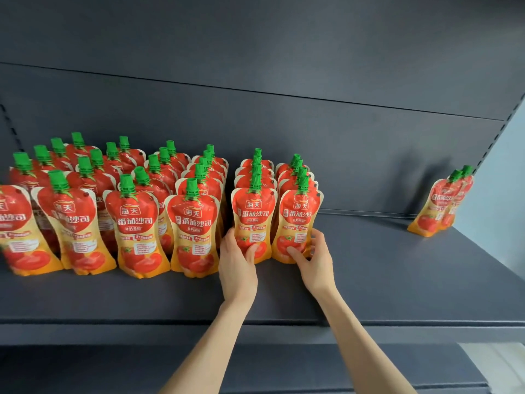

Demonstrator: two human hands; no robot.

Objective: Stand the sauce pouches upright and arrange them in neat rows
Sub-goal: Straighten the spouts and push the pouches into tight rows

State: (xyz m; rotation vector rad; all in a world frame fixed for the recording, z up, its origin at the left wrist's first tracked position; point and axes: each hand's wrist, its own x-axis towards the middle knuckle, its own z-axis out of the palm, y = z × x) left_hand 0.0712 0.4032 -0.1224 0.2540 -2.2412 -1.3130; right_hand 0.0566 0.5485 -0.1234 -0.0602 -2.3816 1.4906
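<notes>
Sauce pouches are standing in rows on the shelf; we are gripping one front pouch with our left hand and its neighbour with our right hand.

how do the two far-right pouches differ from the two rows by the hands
The far-right pair is two deep, apart and untouched; the two rows run several deep beside the main block, their front pouches held by the left hand and right hand. Same green-capped red pouches.

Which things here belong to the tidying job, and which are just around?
Job: left hand gripping front pouch; right hand gripping neighbouring pouch; pouch rows; lone pair far right.
Just there: shelf; back panel.
</notes>
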